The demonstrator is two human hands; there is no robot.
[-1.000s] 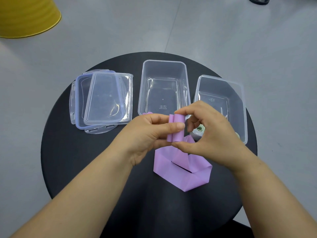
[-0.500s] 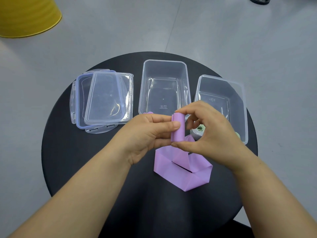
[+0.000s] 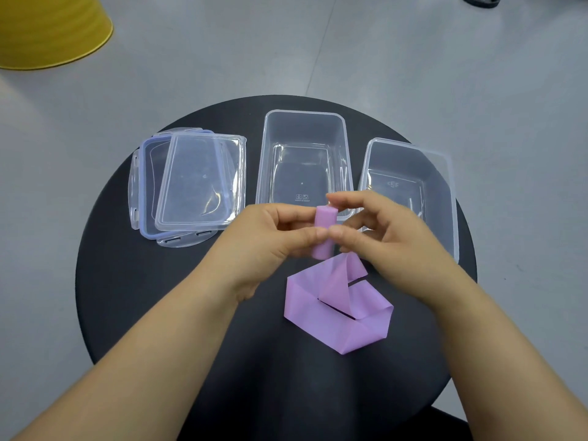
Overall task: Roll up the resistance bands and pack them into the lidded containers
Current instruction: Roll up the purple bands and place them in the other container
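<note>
A purple resistance band (image 3: 337, 313) lies folded on the round black table (image 3: 159, 313), its far end wound into a small upright roll (image 3: 324, 230). My left hand (image 3: 273, 237) and my right hand (image 3: 391, 240) both pinch that roll just above the table. Behind the hands stand two clear lidless containers, the middle one (image 3: 304, 128) and the right one (image 3: 442, 173). Two clear lids (image 3: 197, 183) lie stacked at the left, the lower one with a blue seal. My right hand hides the near end of the right container.
A yellow bucket (image 3: 47, 27) stands on the grey floor at the far left. A dark round object (image 3: 480, 0) lies on the floor at the top right. The table edge curves close behind the containers and beside the right one.
The roll has grown thicker as the hands turned it. The loose strip between roll and folded pile has lifted and shortened. A greenish object seen by the right hand is now hidden.
</note>
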